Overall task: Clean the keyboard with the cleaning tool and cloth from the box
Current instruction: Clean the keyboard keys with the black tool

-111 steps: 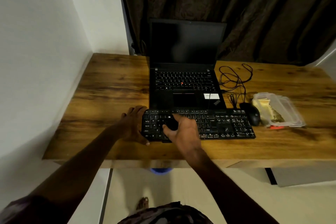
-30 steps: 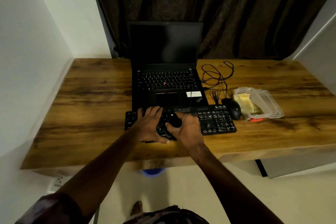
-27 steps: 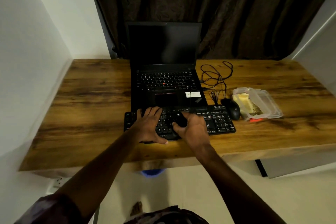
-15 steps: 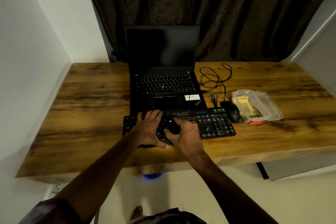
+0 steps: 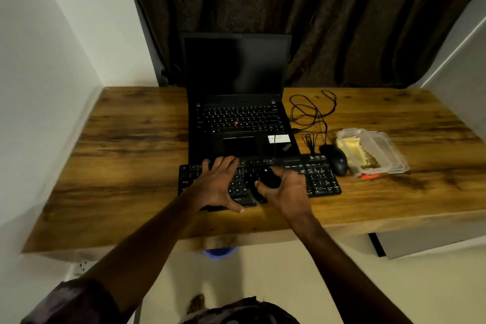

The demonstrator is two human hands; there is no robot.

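on the desk (image 5: 126, 155), in front of the laptop (image 5: 236, 123), the left hand (image 5: 217, 184) lies flat with fingers spread over the left half of the keyboard (image 5: 318, 179), steadying it as before, while the right hand (image 5: 289, 192) curls round the dark cleaning tool (image 5: 269, 179) on the middle keys. since half a second ago the tool has slid a little to the right, so the brushing seems to be working along the rows, the number-pad end not yet reached. the yellow cloth (image 5: 351, 147) waits in the clear box (image 5: 394, 155) beside the mouse (image 5: 339, 163).
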